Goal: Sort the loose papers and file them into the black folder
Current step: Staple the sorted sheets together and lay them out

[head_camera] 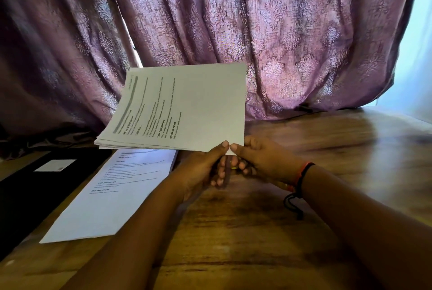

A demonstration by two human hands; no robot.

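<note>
At far left on the wooden table (304,140): black folder (30,191), lying flat, with a white label (56,165) on its upper face.

Next right: flat pile of printed papers (109,198), hard against the folder's edge; whether it overlaps cannot be told.

Centre, raised above that pile: held stack of papers (184,107), printed side up, tilted, its layers slightly fanned at the left edge.

Below it: left hand (205,168) and right hand (259,161), both pinching the stack's near corner, thumbs on top, fingers beneath.

Right wrist: red and black bands (301,177).

Behind all: purple patterned curtain (257,20).

Hazard, as judged: with the grip at one corner only, the unsupported far sheets may slide out or droop and mix with the pile below.

Obstruction: the flat pile lies between the hands and the folder.
</note>
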